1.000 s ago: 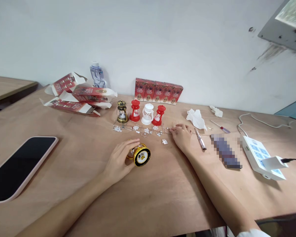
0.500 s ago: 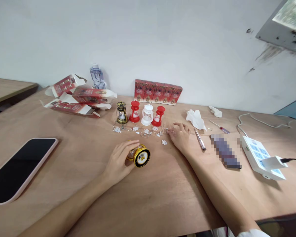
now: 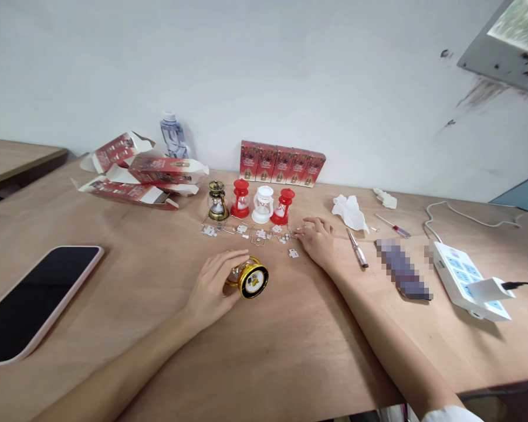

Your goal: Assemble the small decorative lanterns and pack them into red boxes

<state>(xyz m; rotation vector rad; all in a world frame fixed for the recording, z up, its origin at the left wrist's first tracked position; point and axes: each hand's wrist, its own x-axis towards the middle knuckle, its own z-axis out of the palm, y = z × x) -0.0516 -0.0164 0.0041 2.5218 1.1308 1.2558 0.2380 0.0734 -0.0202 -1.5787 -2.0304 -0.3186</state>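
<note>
On the table, my left hand (image 3: 213,288) is closed around a small gold lantern (image 3: 243,280), which lies tilted with its round base facing me. The base has a black rim and a white centre with small parts inside. My right hand (image 3: 317,245) rests to the right, fingers bent and apart, with its fingertips at small wire and metal pieces (image 3: 286,238); I cannot make out anything held in it. A small white piece (image 3: 293,253) lies just below those fingertips. Behind stand a bronze lantern (image 3: 217,202), a white lantern (image 3: 263,206) and two red lanterns (image 3: 240,200).
Several red boxes (image 3: 281,164) stand against the wall, opened boxes (image 3: 158,173) and a bottle (image 3: 173,136) to their left. A phone (image 3: 39,302) lies at left. Rightward are crumpled tissue (image 3: 349,212), screwdrivers (image 3: 357,249), a blurred flat object (image 3: 402,269) and a power strip (image 3: 462,278).
My right hand has shifted slightly left, its fingertips closer to the small pieces. My left hand and the gold lantern stay where they were.
</note>
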